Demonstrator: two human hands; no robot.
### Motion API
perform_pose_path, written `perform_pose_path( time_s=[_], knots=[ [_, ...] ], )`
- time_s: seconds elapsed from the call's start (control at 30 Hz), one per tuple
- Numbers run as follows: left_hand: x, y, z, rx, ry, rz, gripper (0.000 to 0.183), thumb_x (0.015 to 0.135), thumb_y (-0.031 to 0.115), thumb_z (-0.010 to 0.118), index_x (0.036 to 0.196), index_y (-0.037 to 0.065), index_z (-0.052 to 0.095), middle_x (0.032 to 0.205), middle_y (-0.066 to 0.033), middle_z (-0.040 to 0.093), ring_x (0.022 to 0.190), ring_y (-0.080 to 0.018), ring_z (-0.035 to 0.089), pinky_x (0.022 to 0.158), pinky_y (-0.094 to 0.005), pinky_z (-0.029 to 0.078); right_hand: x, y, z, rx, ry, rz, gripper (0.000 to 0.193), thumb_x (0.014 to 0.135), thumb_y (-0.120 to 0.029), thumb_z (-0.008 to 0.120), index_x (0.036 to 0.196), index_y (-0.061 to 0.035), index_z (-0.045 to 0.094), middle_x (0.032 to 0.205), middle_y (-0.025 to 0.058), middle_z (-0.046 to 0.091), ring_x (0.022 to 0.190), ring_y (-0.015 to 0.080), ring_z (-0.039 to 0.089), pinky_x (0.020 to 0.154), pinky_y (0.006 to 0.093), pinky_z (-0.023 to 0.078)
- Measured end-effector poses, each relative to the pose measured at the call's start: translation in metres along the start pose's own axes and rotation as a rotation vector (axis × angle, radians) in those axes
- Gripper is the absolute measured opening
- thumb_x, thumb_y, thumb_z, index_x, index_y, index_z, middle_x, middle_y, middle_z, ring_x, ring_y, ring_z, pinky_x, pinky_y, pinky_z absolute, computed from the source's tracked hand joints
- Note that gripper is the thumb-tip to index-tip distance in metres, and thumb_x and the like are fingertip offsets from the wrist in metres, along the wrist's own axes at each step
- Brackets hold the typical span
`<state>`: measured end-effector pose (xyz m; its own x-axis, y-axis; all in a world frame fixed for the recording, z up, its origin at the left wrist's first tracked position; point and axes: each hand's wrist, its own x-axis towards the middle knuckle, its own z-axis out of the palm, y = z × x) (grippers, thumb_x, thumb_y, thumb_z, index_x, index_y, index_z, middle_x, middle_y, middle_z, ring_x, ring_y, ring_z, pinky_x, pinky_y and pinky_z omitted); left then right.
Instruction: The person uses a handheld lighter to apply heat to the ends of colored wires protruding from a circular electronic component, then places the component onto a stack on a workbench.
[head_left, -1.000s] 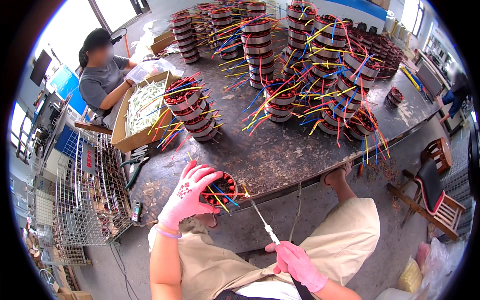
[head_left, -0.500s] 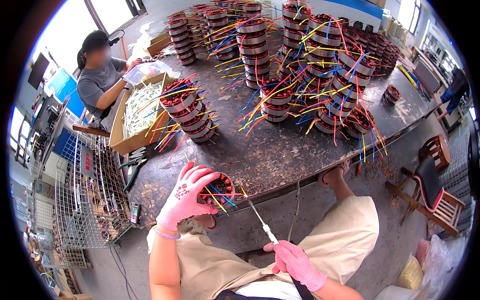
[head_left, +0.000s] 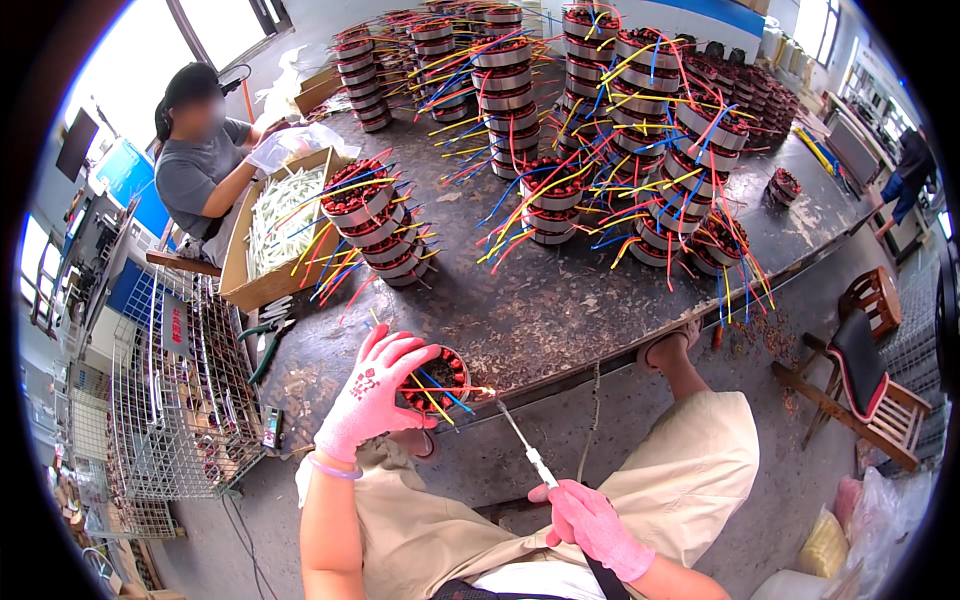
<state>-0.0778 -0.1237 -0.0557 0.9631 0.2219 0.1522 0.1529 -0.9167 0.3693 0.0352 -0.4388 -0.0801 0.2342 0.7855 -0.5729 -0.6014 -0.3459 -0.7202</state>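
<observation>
My left hand (head_left: 372, 398), in a pink glove, grips a motor stator (head_left: 459, 374) at the table's front edge. Red windings line the ring, and blue, yellow and red wire leads stick out of it. My right hand (head_left: 596, 528), gloved in pink too, is closed round the white handle of a long-necked lighter (head_left: 538, 466) above my lap. Its thin metal neck points up and left at the stator. A small orange glow shows at the neck's tip, beside the end of a red lead. My left fingers partly cover the stator's left side.
Stacks of stators (head_left: 510, 95) with coloured leads stand across the dark table (head_left: 470, 310). Pliers (head_left: 268, 345) lie at its left edge near a cardboard box (head_left: 240, 285) of white sleeves. A co-worker (head_left: 205, 150) sits at the far left. Wire baskets (head_left: 170, 400) stand left, a chair (head_left: 858, 375) right.
The flame at the lighter's tip has turned from an upright yellow streak to an orange glow beside the red lead. Both my hands stay nearly in place.
</observation>
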Motion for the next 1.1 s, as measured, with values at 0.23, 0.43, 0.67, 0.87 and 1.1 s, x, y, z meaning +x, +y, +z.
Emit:
perform_pose_path(
  time_s=[0.23,0.43,0.67,0.87,1.1],
  knots=[
    [0.0005,0.0012,-0.0007,0.002,-0.010,-0.002,0.093,0.047,0.025,0.090,0.132,0.010,0.057,0.131,-0.0098,0.056,0.131,-0.0333,0.046,0.121,-0.0514,0.023,0.0014,0.0036,-0.0019,0.017,0.001,-0.007,0.035,0.106,-0.025,0.044,0.118,0.0022,0.061,0.059,-0.0004,0.044,0.053,0.0072,0.044,0.060,0.0275,0.053],
    [0.0011,0.0011,0.0003,0.004,-0.005,-0.002,0.094,0.045,0.024,0.091,0.132,0.010,0.057,0.131,-0.0099,0.056,0.131,-0.0331,0.046,0.121,-0.0511,0.023,0.0012,0.0017,-0.0019,-0.003,0.006,0.007,0.035,0.106,-0.026,0.045,0.118,0.0024,0.061,0.059,-0.0005,0.043,0.053,0.0072,0.044,0.060,0.0275,0.053],
    [-0.0008,0.0003,0.0008,0.006,0.002,-0.001,0.095,0.045,0.025,0.091,0.132,0.010,0.057,0.131,-0.0100,0.056,0.131,-0.0330,0.046,0.121,-0.0512,0.023,0.0002,-0.0036,0.0028,0.001,0.003,0.015,0.035,0.106,-0.026,0.045,0.118,0.0022,0.061,0.058,-0.0008,0.042,0.052,0.0071,0.042,0.059,0.0270,0.052],
    [0.0008,0.0012,-0.0002,0.004,-0.011,-0.004,0.094,0.046,0.024,0.091,0.132,0.010,0.057,0.131,-0.0099,0.056,0.132,-0.0331,0.046,0.121,-0.0513,0.022,0.0024,0.0009,0.0014,0.014,0.016,0.018,0.034,0.106,-0.025,0.045,0.119,0.0021,0.061,0.058,-0.0010,0.041,0.052,0.0068,0.042,0.059,0.0266,0.051],
    [0.0007,0.0007,0.0005,0.003,-0.010,-0.001,0.095,0.046,0.024,0.091,0.133,0.010,0.056,0.131,-0.0098,0.056,0.132,-0.0328,0.045,0.121,-0.0513,0.022,0.0017,0.0029,-0.0006,0.030,0.009,0.003,0.034,0.106,-0.025,0.045,0.119,0.0024,0.061,0.059,-0.0007,0.042,0.053,0.0071,0.042,0.060,0.0269,0.052]
  ],
)
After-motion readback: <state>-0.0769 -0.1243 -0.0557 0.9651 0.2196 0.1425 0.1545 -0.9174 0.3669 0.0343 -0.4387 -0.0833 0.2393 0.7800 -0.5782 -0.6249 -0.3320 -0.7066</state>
